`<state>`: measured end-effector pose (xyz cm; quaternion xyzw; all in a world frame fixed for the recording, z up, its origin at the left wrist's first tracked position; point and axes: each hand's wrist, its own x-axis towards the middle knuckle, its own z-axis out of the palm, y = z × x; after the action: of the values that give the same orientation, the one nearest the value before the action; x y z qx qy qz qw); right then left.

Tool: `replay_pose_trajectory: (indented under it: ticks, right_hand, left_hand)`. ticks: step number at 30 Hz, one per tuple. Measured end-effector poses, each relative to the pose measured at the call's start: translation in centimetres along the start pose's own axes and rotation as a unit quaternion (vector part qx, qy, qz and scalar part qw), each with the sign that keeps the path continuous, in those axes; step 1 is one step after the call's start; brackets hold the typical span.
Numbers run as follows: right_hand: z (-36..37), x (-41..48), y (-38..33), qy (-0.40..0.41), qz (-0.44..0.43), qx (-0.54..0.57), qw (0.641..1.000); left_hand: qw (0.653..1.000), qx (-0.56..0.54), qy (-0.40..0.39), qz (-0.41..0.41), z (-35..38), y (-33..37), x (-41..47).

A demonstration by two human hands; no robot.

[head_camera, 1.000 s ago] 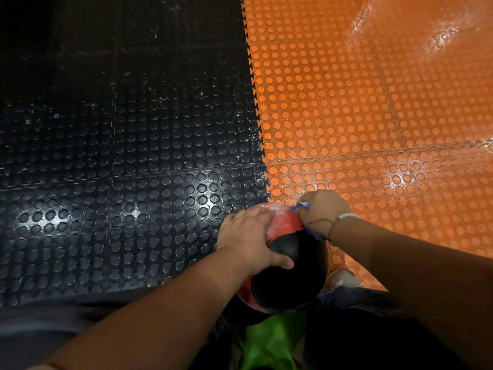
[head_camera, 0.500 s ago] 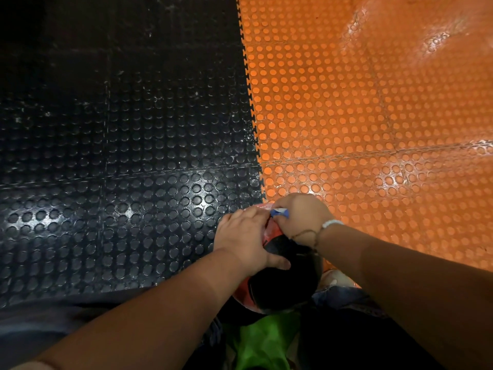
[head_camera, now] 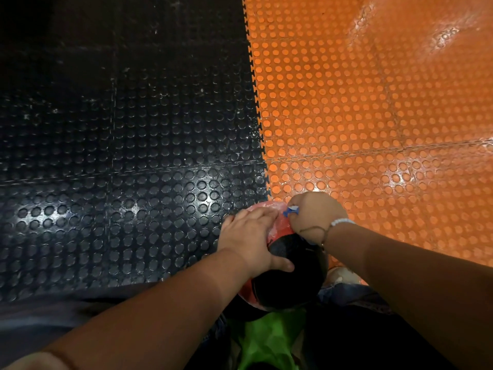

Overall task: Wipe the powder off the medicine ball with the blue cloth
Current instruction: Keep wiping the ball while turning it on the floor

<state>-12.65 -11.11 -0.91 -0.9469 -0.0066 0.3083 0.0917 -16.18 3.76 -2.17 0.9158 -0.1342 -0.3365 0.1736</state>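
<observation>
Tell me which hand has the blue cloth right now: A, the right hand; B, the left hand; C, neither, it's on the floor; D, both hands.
A: a bit of the blue cloth pokes out of the curled right hand at the powdery red top of the medicine ball, while the left hand only rests spread on the ball.

Head-worn camera looks steeply down, close over the studded floor (head_camera: 160, 129).
</observation>
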Motion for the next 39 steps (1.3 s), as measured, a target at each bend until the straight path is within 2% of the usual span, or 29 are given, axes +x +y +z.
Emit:
replay_pose_trajectory:
  ticks: [5,10,14,16,21,26,29,32,36,39]
  right_hand:
    - [0.5,1.1,-0.3,0.029,0.014,-0.007,0.999]
    - [0.6,-1.5,-1.3,-0.005,-0.071,-0.004,0.997]
    - [0.2,-0.2,2.4,-0.016,0.022,-0.018,0.999]
    - [0.2,-0.2,3.1,-0.008,0.040,-0.018,0.999]
    - [0.8,-2.6,-1.8,0.016,-0.110,0.017,0.994]
    - [0.3,-0.1,1.5,-0.012,0.013,0.006,1.000]
    - [0.2,-0.7,0.7,-0.013,-0.034,-0.008,0.999]
    - [0.3,-2.1,-1.2,-0.007,-0.125,0.031,0.992]
    - [-0.6,-0.6,-0.9,-0.026,-0.089,0.031,0.995]
    - [-0.7,0.3,-1.3,-0.033,-0.079,-0.009,0.996]
  left_hand:
    - [1.000,0.007,0.011,0.000,-0.2,0.0,0.4]
    - [1.000,-0.008,0.021,-0.001,-0.3,-0.3,0.5]
    - [1.000,0.004,0.003,0.001,-0.2,-0.2,0.2]
    - [1.000,-0.001,-0.005,-0.001,-0.2,-0.2,0.1]
    - [1.000,0.003,0.011,-0.005,-0.5,-0.6,0.4]
    - [1.000,0.016,-0.014,-0.001,-0.6,0.2,-0.2]
    - [1.000,0.015,-0.011,-0.001,-0.8,0.3,-0.2]
    - [1.000,0.006,-0.007,-0.015,-1.2,0.2,0.1]
    - [0.998,0.013,-0.035,-0.041,-1.8,0.1,-0.6]
    - [0.993,0.017,-0.026,-0.117,-1.9,0.4,-1.5]
